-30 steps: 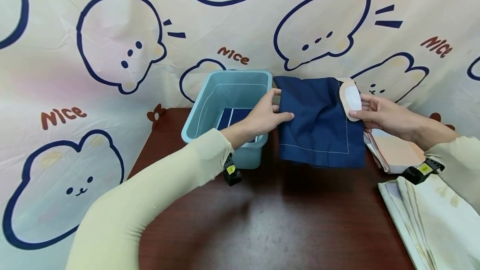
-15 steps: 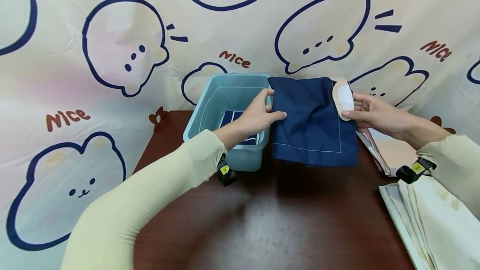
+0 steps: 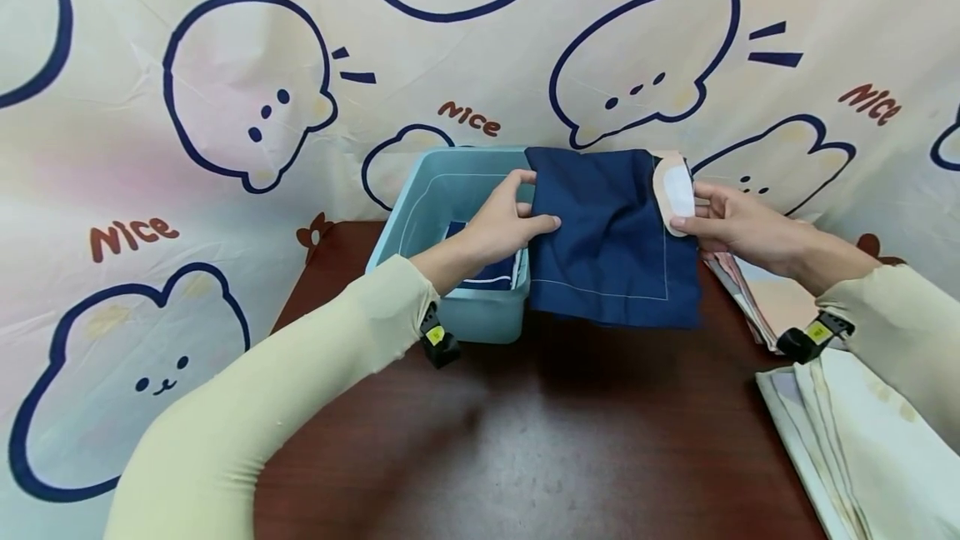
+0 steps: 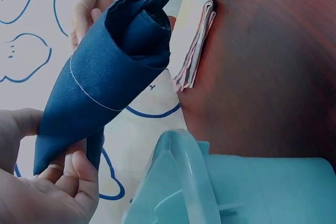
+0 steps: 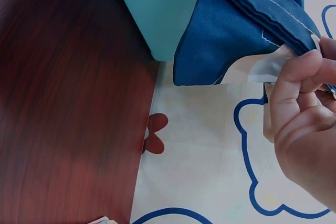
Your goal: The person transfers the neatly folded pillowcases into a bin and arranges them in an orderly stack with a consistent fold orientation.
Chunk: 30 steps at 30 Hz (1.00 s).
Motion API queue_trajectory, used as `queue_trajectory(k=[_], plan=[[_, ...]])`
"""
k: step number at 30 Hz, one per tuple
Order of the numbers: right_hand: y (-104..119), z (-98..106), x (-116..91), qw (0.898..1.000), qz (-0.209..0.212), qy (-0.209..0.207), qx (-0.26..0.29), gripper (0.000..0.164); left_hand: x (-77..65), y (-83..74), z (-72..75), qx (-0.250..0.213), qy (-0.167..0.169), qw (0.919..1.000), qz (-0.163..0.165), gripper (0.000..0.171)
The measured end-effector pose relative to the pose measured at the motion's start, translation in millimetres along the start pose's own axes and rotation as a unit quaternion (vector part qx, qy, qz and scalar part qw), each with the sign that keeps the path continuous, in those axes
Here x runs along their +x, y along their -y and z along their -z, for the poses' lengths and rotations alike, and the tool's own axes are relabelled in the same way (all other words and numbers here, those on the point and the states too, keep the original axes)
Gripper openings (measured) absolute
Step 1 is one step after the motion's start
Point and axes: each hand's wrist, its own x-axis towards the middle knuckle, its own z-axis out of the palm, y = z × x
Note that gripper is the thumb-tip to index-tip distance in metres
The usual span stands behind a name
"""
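A folded navy cloth (image 3: 600, 232) with a thin white line near its edges hangs above the table between my two hands. My left hand (image 3: 498, 223) pinches its left edge, thumb in front and fingers behind. At the opposite edge my right hand (image 3: 742, 219) pinches the cloth where a peach and white patch (image 3: 677, 190) shows. In the left wrist view the folded layers of the navy cloth (image 4: 100, 77) curve into a loose roll. Its left edge overlaps the rim of a light blue plastic bin (image 3: 420, 182), inside which lies more navy fabric (image 3: 487, 273) with white lines.
On the right of the dark wooden table (image 3: 525, 440) lie a folded peach cloth (image 3: 780, 290) and, nearer, a folded cream cloth (image 3: 877, 432). Behind the table hangs a pale curtain (image 3: 450, 57) printed with blue cartoon outlines.
Both hands have moved left with the navy cloth, which hung right of the bin and now overlaps its right rim. The grip of each hand looks the same.
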Motion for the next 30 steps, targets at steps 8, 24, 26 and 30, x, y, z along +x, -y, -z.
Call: queue_trajectory(k=[8, 24, 26, 30], plan=[[4, -5, 7, 1.000, -0.005, -0.006, -0.020, 0.058, -0.7, 4.6, 8.3, -0.005, -0.007, 0.9999, -0.007, 0.064], [12, -18, 22, 0.999, -0.008, -0.029, -0.045, 0.055, -2.2, 9.8, 26.2, 0.004, -0.006, 1.0000, -0.005, 0.061], [13, -19, 23, 0.998, -0.012, -0.031, -0.044, 0.055, -2.8, 10.3, 28.4, 0.004, -0.007, 1.0000, -0.003, 0.061], [16, -21, 24, 0.998, -0.017, -0.031, -0.042, 0.057, -3.7, 10.8, 31.9, 0.004, -0.011, 0.9999, -0.001, 0.061]])
